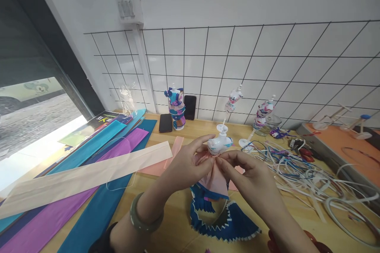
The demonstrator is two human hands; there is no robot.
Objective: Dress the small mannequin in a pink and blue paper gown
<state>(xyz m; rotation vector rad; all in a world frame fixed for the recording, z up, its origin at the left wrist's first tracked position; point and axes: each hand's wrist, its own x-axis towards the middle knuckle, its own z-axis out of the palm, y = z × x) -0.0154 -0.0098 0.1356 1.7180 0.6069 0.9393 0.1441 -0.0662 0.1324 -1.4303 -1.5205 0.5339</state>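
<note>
A miniature white dress form (220,144) with blue and pink marks stands between my hands. Pale pink crepe paper (214,184), gathered at the top, wraps its waist and flares downward like a skirt. My left hand (190,164) curls round the form's side, its thumb pressed on the gathers. From the other side, my right hand (249,174) pinches the same gathers between thumb and forefinger. Below the pink paper hangs a dark blue pleated paper frill (227,229) with white zigzag edging, spread over the table. The form's lower part is hidden.
Left lie long crepe strips: cream (95,176), purple (56,219) and teal (97,209). Decorated dress forms (177,106) and phones (165,123) stand or lie by the gridded wall. Tangled cords (299,166) cover the right side beside an orange-topped box (350,146).
</note>
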